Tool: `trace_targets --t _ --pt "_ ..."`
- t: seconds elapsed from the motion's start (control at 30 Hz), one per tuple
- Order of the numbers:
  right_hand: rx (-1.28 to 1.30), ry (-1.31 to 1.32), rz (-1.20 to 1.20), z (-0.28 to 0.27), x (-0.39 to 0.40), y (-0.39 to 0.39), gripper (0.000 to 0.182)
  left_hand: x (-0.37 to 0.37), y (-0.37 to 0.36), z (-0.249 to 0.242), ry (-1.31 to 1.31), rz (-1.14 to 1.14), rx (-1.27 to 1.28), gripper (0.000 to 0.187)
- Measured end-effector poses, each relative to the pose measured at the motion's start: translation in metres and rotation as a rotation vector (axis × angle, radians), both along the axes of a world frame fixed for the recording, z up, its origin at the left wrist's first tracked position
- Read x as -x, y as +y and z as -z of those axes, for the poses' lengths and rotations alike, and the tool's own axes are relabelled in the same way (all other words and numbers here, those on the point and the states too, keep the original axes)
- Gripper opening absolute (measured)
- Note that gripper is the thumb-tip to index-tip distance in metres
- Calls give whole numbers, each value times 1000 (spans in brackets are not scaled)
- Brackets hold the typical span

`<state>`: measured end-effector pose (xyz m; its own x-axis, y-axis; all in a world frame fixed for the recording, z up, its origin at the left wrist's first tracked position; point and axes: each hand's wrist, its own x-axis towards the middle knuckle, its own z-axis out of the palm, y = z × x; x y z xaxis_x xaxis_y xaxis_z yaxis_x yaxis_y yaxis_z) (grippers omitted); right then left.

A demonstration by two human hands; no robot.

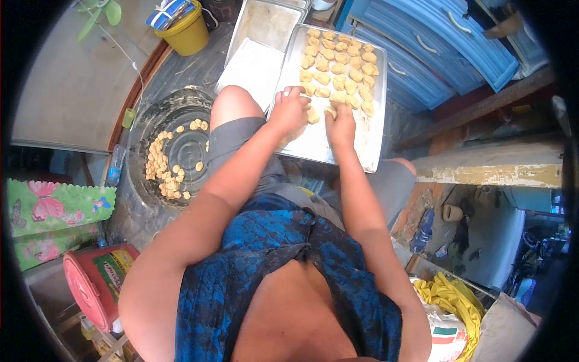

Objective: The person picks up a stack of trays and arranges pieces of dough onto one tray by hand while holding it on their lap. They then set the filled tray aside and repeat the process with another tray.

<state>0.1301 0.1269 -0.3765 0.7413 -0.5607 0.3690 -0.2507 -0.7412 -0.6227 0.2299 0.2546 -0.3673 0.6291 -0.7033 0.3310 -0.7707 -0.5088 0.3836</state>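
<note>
One metal baking tray (pixel 301 148), on or over my lap, slanting slightly, with its far end toward the blue drawers (pixel 416 42). Several close rows of yellowish dough pieces (pixel 341 58), lumpy and roughly oval, fill its far part; bare metal shows in the near part.

One left hand (pixel 291 111), mine, palm down over the tray's left side, fingers bent and partly apart. A single dough lump (pixel 312 116) lies just beside its fingertips; I cannot tell whether they touch it.

One right hand (pixel 341 123), mine, at the near end of the rows, fingers curled downward. A small piece (pixel 330 112) shows beside its thumb; whether I am pinching it or only resting against it, I cannot tell.

One round black basin (pixel 187 148), on the floor to my left, beside my knee. Contents: many smaller dough bits (pixel 158 160), heaped along its left side, others scattered.

One white sheet or tray (pixel 250 69), left of the baking tray, overlapping a second metal tray (pixel 265 27).

One yellow bucket (pixel 186 35), beyond the basin, a blue-and-white packet (pixel 170 13) on top.

One clear bottle (pixel 114 168), left of the basin.

One red lidded tub (pixel 99 280), near my left elbow.
</note>
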Motion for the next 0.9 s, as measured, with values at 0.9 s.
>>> trace_targets --t 0.9 --pt "-13 331 -567 -3 33 26 21 -7 13 -5 251 143 98 29"
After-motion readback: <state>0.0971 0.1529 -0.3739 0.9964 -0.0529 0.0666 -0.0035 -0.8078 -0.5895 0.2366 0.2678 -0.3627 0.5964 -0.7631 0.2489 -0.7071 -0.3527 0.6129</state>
